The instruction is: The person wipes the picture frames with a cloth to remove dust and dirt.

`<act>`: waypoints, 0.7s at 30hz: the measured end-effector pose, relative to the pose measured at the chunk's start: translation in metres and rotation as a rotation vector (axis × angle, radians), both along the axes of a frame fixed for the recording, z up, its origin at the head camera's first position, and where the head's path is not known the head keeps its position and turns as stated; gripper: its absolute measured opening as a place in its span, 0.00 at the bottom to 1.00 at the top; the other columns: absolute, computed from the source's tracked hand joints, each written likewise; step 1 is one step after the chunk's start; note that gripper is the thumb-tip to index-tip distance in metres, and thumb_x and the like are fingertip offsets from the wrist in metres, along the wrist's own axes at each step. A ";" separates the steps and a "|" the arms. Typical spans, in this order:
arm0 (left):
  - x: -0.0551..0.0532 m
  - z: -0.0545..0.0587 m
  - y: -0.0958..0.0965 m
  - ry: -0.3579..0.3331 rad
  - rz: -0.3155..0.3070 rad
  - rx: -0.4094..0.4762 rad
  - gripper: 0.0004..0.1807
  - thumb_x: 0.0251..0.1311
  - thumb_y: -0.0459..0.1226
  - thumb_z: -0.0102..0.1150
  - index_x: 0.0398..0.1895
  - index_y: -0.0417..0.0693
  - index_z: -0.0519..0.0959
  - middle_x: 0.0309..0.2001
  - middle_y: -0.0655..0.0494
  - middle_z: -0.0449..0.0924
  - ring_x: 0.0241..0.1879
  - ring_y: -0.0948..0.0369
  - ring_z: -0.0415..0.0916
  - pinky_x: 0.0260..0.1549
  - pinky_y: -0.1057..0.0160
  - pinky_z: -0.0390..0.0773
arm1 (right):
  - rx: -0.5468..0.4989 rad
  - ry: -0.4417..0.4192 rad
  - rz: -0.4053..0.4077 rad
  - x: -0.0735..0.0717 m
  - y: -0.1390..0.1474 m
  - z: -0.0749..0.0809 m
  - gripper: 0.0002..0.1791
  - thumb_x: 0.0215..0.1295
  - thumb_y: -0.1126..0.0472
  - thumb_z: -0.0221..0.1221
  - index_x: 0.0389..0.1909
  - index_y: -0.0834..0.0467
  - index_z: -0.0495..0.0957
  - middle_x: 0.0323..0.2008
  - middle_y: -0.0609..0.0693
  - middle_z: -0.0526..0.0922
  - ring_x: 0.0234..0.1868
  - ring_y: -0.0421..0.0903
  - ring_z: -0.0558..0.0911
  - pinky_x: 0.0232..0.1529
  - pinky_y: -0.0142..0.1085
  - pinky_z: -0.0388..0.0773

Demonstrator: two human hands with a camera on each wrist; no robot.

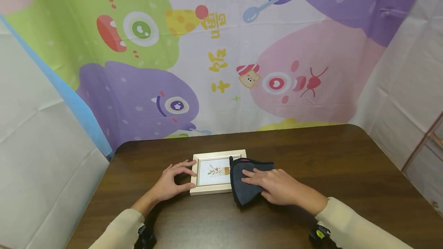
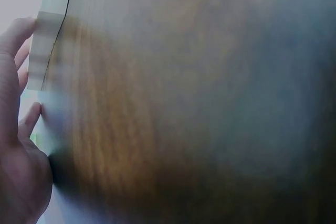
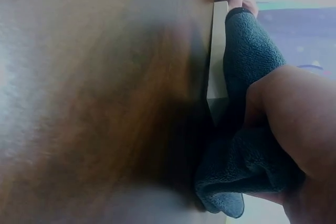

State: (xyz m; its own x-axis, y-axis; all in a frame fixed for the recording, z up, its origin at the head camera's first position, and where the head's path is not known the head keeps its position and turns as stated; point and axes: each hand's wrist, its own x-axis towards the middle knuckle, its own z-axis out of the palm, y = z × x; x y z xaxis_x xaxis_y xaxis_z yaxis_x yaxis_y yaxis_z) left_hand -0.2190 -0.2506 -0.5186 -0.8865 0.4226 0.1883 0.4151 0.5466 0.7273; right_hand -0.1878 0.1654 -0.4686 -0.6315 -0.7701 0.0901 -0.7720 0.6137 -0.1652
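A picture frame (image 1: 212, 191) with a pale gold border and a potted-plant print lies flat on the table. My left hand (image 1: 174, 180) is at its left end, fingers and thumb spread apart, with the fingertips on the border. A dark grey-blue fleecy cloth (image 1: 243, 187) with black edging lies over the right part of the frame and hides it. My right hand (image 1: 280, 185) holds this cloth and presses it down, two fingers stretched across its top. In the right wrist view the cloth (image 3: 252, 40) is folded and bunched by the thumb.
The brown wooden table (image 1: 311, 145) reaches back to a hanging curtain (image 1: 228, 114) printed with cartoon monsters. Pale fabric (image 1: 391, 87) hangs at the right side, and more hangs at the left. Dark devices sit on both wrists.
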 end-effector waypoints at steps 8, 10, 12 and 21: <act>-0.001 -0.001 0.000 0.014 -0.003 -0.002 0.14 0.64 0.39 0.83 0.51 0.59 0.92 0.78 0.45 0.82 0.84 0.30 0.67 0.76 0.09 0.43 | -0.005 -0.021 -0.023 -0.015 -0.004 0.004 0.35 0.68 0.75 0.68 0.75 0.50 0.84 0.80 0.52 0.81 0.70 0.57 0.90 0.18 0.25 0.43; -0.001 -0.001 0.000 0.015 -0.008 0.000 0.14 0.64 0.39 0.83 0.51 0.59 0.92 0.78 0.45 0.82 0.83 0.30 0.67 0.75 0.08 0.43 | -0.010 -0.030 -0.043 -0.020 -0.005 0.003 0.34 0.69 0.74 0.67 0.74 0.49 0.84 0.80 0.52 0.81 0.70 0.58 0.89 0.18 0.26 0.44; 0.000 -0.001 0.000 0.013 -0.011 0.000 0.14 0.64 0.40 0.83 0.51 0.59 0.92 0.78 0.45 0.82 0.84 0.30 0.67 0.75 0.08 0.43 | -0.021 -0.046 -0.063 -0.025 -0.006 0.002 0.33 0.69 0.74 0.67 0.74 0.49 0.85 0.80 0.51 0.81 0.71 0.58 0.89 0.18 0.27 0.46; -0.002 -0.001 0.000 0.023 0.000 -0.020 0.14 0.64 0.39 0.83 0.51 0.59 0.92 0.78 0.45 0.82 0.83 0.31 0.68 0.75 0.09 0.45 | -0.010 -0.090 -0.139 -0.053 -0.016 0.007 0.32 0.72 0.73 0.64 0.73 0.48 0.85 0.81 0.51 0.80 0.75 0.60 0.86 0.20 0.32 0.50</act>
State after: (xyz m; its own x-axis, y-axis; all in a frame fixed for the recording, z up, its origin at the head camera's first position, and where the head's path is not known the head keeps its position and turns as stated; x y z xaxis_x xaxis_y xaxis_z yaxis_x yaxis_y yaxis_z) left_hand -0.2207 -0.2504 -0.5196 -0.8823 0.4262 0.1998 0.4311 0.5611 0.7066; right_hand -0.2410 0.1494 -0.4620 -0.7379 -0.6740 0.0357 -0.6615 0.7117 -0.2363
